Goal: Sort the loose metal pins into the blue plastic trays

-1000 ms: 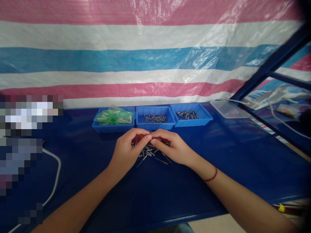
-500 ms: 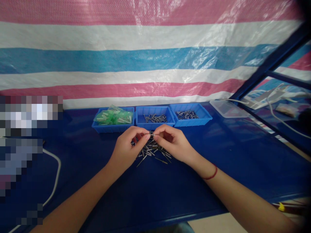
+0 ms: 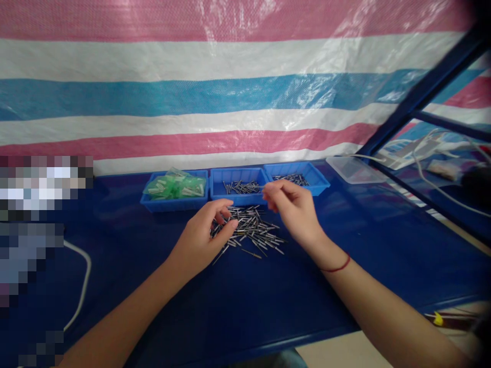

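A loose pile of metal blind rivets (image 3: 251, 230) lies on the blue table. My left hand (image 3: 203, 230) hovers at the pile's left side, thumb and fingers apart with nothing between them. Raised at the pile's upper right, in front of the bins, my right hand (image 3: 293, 209) pinches a thin rivet, mostly hidden by the fingertips. Behind the pile, the middle blue bin (image 3: 218, 197) and the right blue bin (image 3: 318, 179) both contain rivets. In the left blue bin (image 3: 153, 205) are green plastic bags (image 3: 176, 185) with pale pieces inside.
A translucent plastic lid or tray (image 3: 349, 171) rests right of the bins. The dark blue frame bar (image 3: 418, 105) slants up at the right. At the left, a white cable (image 3: 86, 281) curves over the table (image 3: 215, 312). A striped plastic sheet (image 3: 230, 97) hangs behind.
My hands, which met at a rivet over the pile, have separated. My right hand has moved up and right with the rivet; my left hand has let go and opened.
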Motion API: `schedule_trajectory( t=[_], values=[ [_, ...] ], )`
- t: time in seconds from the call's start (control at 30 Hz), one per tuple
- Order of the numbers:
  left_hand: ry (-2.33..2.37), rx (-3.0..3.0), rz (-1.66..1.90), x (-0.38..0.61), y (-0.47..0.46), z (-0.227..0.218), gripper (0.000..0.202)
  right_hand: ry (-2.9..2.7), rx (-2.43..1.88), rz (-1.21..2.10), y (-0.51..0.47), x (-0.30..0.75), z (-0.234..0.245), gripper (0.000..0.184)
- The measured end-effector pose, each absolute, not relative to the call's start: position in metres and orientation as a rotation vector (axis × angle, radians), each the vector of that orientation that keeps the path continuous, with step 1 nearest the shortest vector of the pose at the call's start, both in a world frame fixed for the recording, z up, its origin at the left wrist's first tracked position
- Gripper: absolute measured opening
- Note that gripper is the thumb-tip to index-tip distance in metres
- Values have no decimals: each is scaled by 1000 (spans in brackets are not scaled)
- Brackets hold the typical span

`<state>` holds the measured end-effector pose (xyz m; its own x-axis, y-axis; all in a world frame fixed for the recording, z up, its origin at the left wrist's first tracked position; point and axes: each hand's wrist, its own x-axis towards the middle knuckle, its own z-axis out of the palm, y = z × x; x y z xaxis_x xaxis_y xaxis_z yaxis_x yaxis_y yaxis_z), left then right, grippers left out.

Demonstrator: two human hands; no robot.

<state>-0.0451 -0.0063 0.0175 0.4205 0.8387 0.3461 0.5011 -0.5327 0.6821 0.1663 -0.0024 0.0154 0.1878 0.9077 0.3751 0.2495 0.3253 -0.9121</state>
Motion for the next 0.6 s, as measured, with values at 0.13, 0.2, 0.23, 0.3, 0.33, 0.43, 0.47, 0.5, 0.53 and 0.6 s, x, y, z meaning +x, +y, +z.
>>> schedule_trajectory(
  t=[0.13, 0.2, 0.23, 0.3, 0.33, 0.43, 0.47, 0.5, 0.53, 0.6],
  values=[
    [1145, 2329, 753, -49, -6, 23, 26, -1080, -1384, 405, 15, 201, 17, 35],
    [1109, 2390, 630, -50, -5, 28, 20, -1181, -1526, 255, 19, 216, 22, 39],
    [1087, 2413, 575, -51, -6, 32, 19, -1238, -1584, 159, 19, 221, 25, 42],
    [1072, 2449, 479, -53, -8, 39, 21, -1368, -1645, 14, 13, 227, 33, 45],
    [1083, 2462, 431, -55, -10, 41, 22, -1447, -1652, -5, 7, 227, 36, 42],
    [1260, 2440, 312, -66, -19, 43, 38, -1773, -1635, 120, -20, 222, 40, 36],
    [1349, 2421, 264, -71, -22, 41, 49, -1894, -1625, 168, -30, 221, 38, 40],
    [1445, 2409, 221, -75, -26, 38, 59, -2022, -1604, 214, -40, 219, 35, 47],
    [1533, 2410, 175, -79, -30, 34, 67, -2137, -1584, 249, -49, 217, 31, 55],
    [1677, 2434, 70, -83, -37, 26, 76, -2284, -1596, 283, -62, 214, 22, 73]
  ],
)
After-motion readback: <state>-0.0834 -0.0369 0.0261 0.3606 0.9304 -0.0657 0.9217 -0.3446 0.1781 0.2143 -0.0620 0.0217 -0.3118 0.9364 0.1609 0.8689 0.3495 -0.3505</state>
